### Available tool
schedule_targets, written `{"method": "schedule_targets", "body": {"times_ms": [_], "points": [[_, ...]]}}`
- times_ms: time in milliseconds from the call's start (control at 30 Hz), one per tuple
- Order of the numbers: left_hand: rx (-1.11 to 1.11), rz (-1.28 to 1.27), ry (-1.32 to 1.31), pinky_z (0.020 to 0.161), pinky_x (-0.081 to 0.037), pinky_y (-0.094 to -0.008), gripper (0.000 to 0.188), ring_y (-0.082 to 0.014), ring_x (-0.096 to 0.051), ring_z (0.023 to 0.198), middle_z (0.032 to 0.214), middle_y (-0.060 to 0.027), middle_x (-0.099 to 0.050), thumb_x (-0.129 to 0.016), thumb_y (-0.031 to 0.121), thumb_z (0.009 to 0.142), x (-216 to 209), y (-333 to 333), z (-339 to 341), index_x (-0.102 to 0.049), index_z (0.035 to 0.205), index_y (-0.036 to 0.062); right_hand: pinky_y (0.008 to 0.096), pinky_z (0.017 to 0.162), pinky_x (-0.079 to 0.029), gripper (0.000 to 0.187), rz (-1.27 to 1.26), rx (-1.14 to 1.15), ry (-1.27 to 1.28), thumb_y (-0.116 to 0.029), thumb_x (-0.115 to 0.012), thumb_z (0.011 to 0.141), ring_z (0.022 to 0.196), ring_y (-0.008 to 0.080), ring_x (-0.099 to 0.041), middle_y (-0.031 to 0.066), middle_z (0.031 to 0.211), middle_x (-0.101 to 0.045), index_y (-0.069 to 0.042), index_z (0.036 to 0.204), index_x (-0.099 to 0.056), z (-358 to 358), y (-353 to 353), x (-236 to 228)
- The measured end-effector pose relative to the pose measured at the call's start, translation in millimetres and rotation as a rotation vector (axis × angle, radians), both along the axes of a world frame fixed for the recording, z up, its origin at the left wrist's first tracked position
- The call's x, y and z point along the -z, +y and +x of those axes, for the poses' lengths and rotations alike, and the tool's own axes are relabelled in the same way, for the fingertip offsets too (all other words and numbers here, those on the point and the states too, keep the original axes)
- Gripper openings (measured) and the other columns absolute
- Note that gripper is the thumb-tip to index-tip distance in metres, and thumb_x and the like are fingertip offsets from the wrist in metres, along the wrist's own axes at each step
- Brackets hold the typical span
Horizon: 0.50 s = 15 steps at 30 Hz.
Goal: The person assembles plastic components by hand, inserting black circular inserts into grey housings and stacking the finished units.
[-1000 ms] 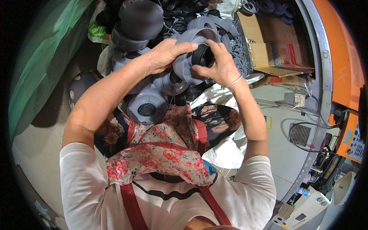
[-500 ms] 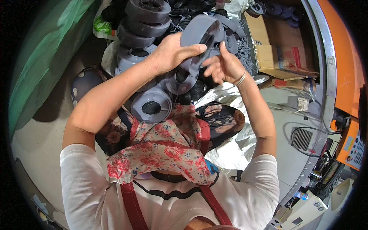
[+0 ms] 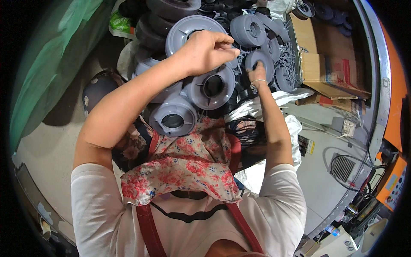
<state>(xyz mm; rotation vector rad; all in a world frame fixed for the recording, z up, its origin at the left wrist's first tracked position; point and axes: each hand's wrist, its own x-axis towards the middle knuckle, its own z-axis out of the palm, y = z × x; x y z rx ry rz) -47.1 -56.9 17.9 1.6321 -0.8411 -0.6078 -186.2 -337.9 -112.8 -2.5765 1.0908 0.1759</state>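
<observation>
- Left hand [image 3: 210, 52]: fingers loosely bent and parted, nothing gripped; over lower edge of large grey flanged ring [image 3: 174, 39]; contact unclear.
- Right hand [image 3: 257, 75]: closed on near rim of smaller grey ring [image 3: 267, 61], fingers in its hole.
- Smaller ring: beside grey plastic strands [image 3: 292, 55], left of cardboard box [image 3: 314, 64].

Bright overall, the fisheye rim curving into black.

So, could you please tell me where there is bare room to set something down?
The floor on the left has bare room, bordered by the green sheet and the left sleeve. It is crowded around the left hand and right hand, where grey rings and black parts are piled.
</observation>
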Motion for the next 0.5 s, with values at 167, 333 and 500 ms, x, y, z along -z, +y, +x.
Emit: {"method": "schedule_targets", "body": {"times_ms": [167, 333, 500], "points": [[-0.06, -0.327, 0.732, 0.088, -0.043, -0.0266, 0.039, -0.0138, -0.058, 0.092, 0.093, -0.0076, -0.062, -0.065, 0.034, 0.081, 1.2, -19.0, -11.3, -0.059, 0.097, -0.0018, 0.0316, 0.093, -0.039, 0.055, 0.373, -0.55, -0.503, -0.011, -0.071, 0.071, 0.11, 0.0254, -0.051, 0.0159, 0.118, -0.053, 0.002, 0.119, -0.048, 11.4, 78.2, -124.4], [-0.087, -0.261, 0.983, 0.072, -0.053, -0.0298, 0.029, -0.0139, -0.061, 0.078, 0.086, -0.0071, -0.06, -0.061, 0.024, 0.082, -2.2, -24.5, 0.3, -0.056, 0.096, -0.0004, 0.0278, 0.087, -0.043, 0.043, 0.58, 0.024, -0.523, -0.019, -0.07, 0.074, 0.098, 0.0168, -0.056, 0.0112, 0.107, -0.061, -0.001, 0.111, -0.057, 7.7, 44.5, -88.1], [-0.032, -0.323, 0.96, 0.071, -0.054, -0.0302, 0.025, -0.013, -0.06, 0.078, 0.085, -0.006, -0.059, -0.062, 0.025, 0.082, -5.6, -19.0, -2.9, -0.054, 0.094, 0.0039, 0.0383, 0.084, -0.045, 0.049, 0.123, -0.422, 0.187, -0.033, -0.072, 0.07, 0.094, 0.0374, -0.058, 0.0264, 0.094, -0.06, 0.005, 0.097, -0.059, -37.0, 45.3, -8.9]]}}
